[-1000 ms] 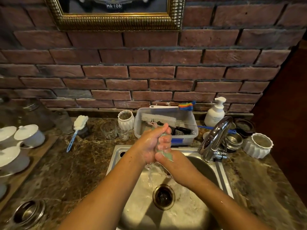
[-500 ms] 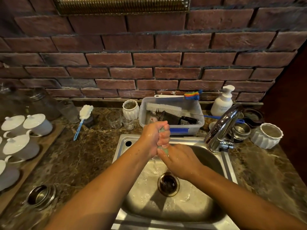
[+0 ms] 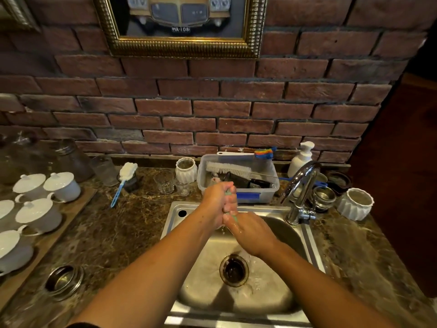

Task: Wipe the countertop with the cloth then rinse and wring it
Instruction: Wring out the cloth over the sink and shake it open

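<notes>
Over the steel sink [image 3: 272,301], both hands squeeze a twisted pale green cloth [image 3: 234,217]. My left hand [image 3: 218,201] is clenched around its upper end, and my right hand [image 3: 250,230] grips the lower end just beneath. Only thin strips of the cloth show between the fingers. Water drips from the hands and splashes near the drain [image 3: 234,269]. The dark marble countertop [image 3: 113,233] looks wet and glossy on both sides of the sink.
A chrome tap [image 3: 301,190] arches over the sink's right rear. Behind the sink stand a plastic tub of brushes [image 3: 264,194], a soap pump bottle [image 3: 302,158], glasses and white ribbed cups. White lidded cups [image 3: 39,214] sit on a board at left; a metal bowl [image 3: 62,280] rests near the front left.
The hands stay locked on the cloth over the sink and keep wringing it. The camera tilted down, then back up, so the framed picture is in view again.
</notes>
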Demonstrator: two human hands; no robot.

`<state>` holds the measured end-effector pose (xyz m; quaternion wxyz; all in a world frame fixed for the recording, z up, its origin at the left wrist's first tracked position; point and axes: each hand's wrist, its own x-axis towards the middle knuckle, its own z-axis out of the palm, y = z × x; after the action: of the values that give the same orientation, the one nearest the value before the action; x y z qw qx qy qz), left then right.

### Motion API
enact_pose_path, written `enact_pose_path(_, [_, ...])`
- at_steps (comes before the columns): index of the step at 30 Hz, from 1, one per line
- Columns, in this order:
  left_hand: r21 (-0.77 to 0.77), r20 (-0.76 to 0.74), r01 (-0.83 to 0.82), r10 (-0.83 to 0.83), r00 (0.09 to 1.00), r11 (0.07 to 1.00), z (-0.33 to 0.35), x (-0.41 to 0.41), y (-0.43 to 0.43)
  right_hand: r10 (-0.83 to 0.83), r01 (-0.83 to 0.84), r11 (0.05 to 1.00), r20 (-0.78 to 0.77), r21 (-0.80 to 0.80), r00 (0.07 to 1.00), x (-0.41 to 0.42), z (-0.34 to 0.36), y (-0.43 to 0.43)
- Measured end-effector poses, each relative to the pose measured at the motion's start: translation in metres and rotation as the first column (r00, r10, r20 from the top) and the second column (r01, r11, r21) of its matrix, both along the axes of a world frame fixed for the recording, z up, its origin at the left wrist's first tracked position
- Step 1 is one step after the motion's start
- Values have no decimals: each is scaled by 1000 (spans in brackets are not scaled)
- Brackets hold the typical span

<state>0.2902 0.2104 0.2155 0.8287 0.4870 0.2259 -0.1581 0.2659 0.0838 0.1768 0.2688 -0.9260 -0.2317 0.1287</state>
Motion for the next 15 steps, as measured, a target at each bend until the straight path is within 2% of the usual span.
enact_pose_path(2, [-103, 45, -8, 13, 999, 995, 8, -8, -2, -82, 130, 968, -215, 217, 973, -6, 16, -5])
enact_pose_path(4, [-189, 94, 2, 16, 995, 982, 18, -16, -2, -72, 236, 905, -419, 355, 905, -12, 28, -10])
enact_pose_path(5, [-222, 131, 16, 13, 991, 975, 23, -20, -1, -16, 293, 851, -537, 435, 843, -14, 32, -13])
enact_pose_path(7, [-280, 218, 58, 4, 976, 958, 35, -27, 1, 214, 433, 679, -724, 593, 656, -20, 35, -23])
enact_pose_path(9, [-324, 302, 97, 6, 953, 941, 48, -34, 3, 436, 564, 500, -753, 658, 493, -25, 34, -32])
enact_pose_path(10, [-344, 342, 114, 11, 940, 932, 55, -38, 3, 483, 618, 446, -755, 648, 442, -28, 33, -34])
enact_pose_path(12, [-360, 424, 163, 5, 906, 919, 67, -45, 4, 498, 719, 399, -793, 569, 351, -38, 28, -33])
enact_pose_path(15, [-244, 540, 261, -93, 837, 934, 80, -52, 3, 582, 738, 400, -773, 543, 252, -51, 25, -26])
